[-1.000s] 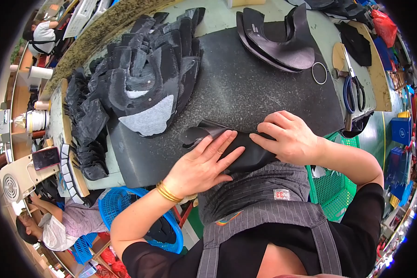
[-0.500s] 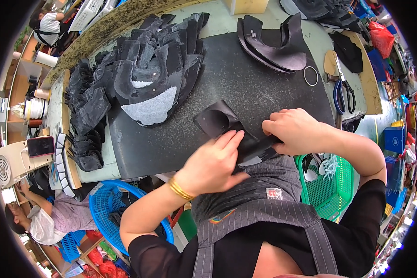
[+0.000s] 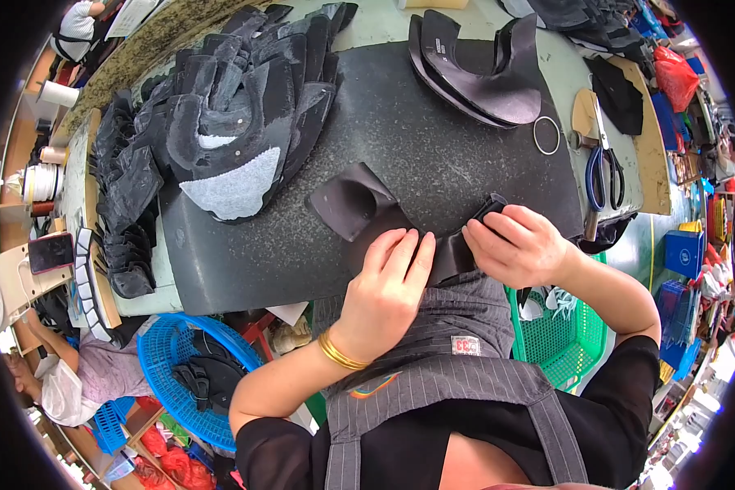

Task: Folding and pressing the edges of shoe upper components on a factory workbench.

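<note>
A curved black leather-like shoe piece (image 3: 340, 207) lies at the near edge of the black work mat, with a rounded hollow in its left end. My left hand (image 3: 386, 286) rests on its middle, fingers stretched out and pressing down; its thumb is hidden. My right hand (image 3: 521, 245) is closed on the right end, fingers bent and pinching the edge. A folded bit of that end stands up above the fingers. Beyond my hands, a small stack of smooth black U-shaped pieces (image 3: 486, 90) lies on the mat.
Piled dark U-shaped pieces (image 3: 237, 131) stand at the far left. Blue-handled scissors (image 3: 603, 167) and a pale ring (image 3: 546, 135) lie at the right. A blue basket (image 3: 159, 367) and a green basket (image 3: 567, 343) flank my lap. Another person (image 3: 98, 376) sits at the left.
My right hand has turned and brought the piece's right end up, with the edge now showing above the fingers. My left hand's fingers have shifted onto its middle. The whole view has moved slightly.
</note>
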Demonstrator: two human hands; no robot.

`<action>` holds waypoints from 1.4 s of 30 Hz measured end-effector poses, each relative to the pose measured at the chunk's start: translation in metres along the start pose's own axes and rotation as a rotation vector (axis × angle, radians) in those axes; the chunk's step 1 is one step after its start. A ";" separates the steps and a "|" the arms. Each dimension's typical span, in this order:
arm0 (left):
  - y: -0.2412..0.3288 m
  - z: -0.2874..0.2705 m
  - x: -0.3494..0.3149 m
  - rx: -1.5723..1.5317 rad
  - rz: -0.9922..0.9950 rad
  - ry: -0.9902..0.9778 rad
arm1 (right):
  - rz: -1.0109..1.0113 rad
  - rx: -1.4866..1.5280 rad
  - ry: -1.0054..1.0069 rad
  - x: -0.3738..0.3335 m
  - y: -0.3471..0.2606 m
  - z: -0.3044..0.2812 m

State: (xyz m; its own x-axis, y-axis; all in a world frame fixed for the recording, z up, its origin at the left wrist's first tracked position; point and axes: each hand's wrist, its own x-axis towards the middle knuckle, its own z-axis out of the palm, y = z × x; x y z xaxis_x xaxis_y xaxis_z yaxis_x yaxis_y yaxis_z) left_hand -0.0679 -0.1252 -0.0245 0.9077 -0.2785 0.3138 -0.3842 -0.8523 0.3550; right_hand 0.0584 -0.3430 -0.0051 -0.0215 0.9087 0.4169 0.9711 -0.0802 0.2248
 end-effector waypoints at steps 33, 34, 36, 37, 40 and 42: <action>0.041 0.021 0.014 0.214 0.018 0.049 | 0.049 0.126 -0.107 -0.015 0.032 0.006; 0.039 0.021 0.018 0.175 0.089 0.081 | 0.104 0.162 -0.128 -0.013 0.035 0.003; 0.042 0.024 0.019 0.155 0.077 0.022 | 0.249 0.294 -0.185 -0.015 0.040 0.006; 0.042 0.024 0.020 0.161 0.078 0.033 | 0.316 0.349 -0.231 -0.014 0.043 0.003; 0.046 0.027 0.029 0.062 0.001 -0.001 | 0.325 0.431 -0.241 -0.012 0.047 0.004; 0.051 0.033 0.038 -0.023 -0.145 0.061 | 0.271 0.461 -0.208 -0.011 0.049 0.008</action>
State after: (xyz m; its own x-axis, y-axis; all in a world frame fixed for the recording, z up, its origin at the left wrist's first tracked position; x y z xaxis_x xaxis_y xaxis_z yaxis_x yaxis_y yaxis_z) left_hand -0.0479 -0.1939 -0.0231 0.9425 -0.1249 0.3101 -0.2538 -0.8710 0.4207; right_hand 0.1081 -0.3539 -0.0054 0.2442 0.9458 0.2140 0.9397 -0.1763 -0.2930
